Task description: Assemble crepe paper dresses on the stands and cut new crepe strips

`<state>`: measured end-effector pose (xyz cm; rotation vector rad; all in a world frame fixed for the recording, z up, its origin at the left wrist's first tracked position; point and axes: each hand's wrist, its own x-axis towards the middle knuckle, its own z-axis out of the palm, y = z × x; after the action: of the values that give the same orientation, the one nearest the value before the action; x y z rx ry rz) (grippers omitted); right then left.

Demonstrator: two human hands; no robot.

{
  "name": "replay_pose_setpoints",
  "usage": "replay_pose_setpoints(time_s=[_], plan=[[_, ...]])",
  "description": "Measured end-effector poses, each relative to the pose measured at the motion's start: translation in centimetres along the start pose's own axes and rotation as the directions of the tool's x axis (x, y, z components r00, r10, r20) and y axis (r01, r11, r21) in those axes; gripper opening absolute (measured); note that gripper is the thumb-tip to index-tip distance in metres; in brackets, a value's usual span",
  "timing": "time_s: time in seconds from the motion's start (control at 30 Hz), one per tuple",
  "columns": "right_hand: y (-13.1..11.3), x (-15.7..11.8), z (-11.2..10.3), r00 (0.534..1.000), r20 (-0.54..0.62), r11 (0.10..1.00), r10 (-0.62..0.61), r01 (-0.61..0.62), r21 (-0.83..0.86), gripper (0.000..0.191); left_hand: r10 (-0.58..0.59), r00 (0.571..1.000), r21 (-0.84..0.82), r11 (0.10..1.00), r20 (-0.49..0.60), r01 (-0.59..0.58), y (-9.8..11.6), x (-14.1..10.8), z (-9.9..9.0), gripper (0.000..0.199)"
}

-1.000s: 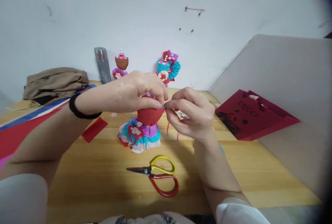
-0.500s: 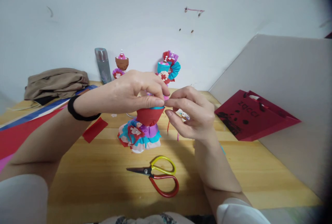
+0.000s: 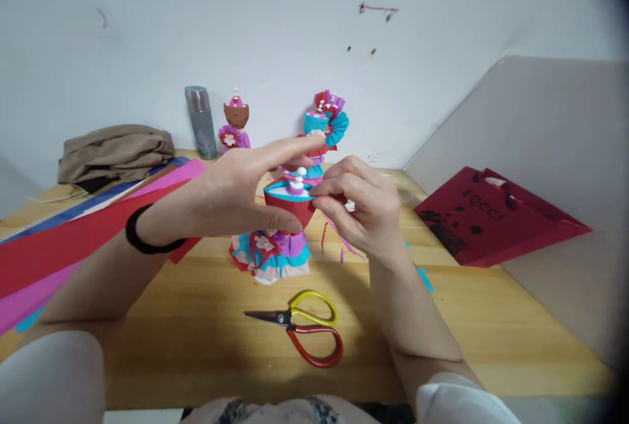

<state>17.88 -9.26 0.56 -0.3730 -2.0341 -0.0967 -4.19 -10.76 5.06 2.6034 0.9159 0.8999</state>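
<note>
Between my hands stands a paper doll: a red cup-shaped top (image 3: 287, 204) with a blue rim and a white beaded piece (image 3: 299, 180) in its middle, over a ruffled skirt (image 3: 282, 263) in blue, pink and red. A paper flower (image 3: 263, 244) sits on the skirt's front. My left hand (image 3: 236, 188) is open around the cup's left side, its thumb across the front and its fingers stretched out above. At the right end of the rim, my right hand (image 3: 361, 204) pinches the cup's edge between thumb and fingers.
Scissors (image 3: 289, 322) with yellow and red handles lie in front. Behind stand two similar paper dolls, one brown-topped (image 3: 236, 116) and one blue-topped (image 3: 315, 124), and a grey flask (image 3: 200, 122). Crepe paper strips (image 3: 98, 247) and folded cloth (image 3: 115, 154) lie left; a red bag (image 3: 496, 217) is right.
My left hand has opened from its pinch at the rim, fingers lifting and thumb dropping to the cup's front. The white beaded piece now shows. My right hand stays at the rim's right end.
</note>
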Motion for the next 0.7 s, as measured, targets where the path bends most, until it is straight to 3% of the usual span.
replay_pose_setpoints(time_s=[0.13, 0.3, 0.53, 0.7], plan=[[-0.1, 0.0, 0.0, 1.000, 0.002, 1.000, 0.012, -0.012, 0.001, 0.013, 0.005, 1.000, -0.005, 1.000, 0.002, -0.005, 0.1, 0.0, 0.5, 0.062], [-0.4, 0.2, -0.2, 1.000, 0.012, 1.000, 0.027, -0.027, 0.000, 0.014, 0.074, 0.993, -0.093, 0.992, -0.092, -0.083, -0.5, 0.2, 1.3, 0.040], [-0.5, -0.1, -0.4, 0.993, -0.039, 0.994, 0.109, -0.109, 0.004, 0.010, -0.032, 0.974, -0.236, 0.971, -0.226, -0.022, -1.0, -0.2, 1.1, 0.032], [-0.9, 0.7, -0.2, 0.986, -0.077, 0.986, 0.148, -0.141, 0.091, 0.014, -0.095, 0.955, -0.204, 0.978, -0.282, 0.037, -1.2, -0.8, 0.1, 0.030]])
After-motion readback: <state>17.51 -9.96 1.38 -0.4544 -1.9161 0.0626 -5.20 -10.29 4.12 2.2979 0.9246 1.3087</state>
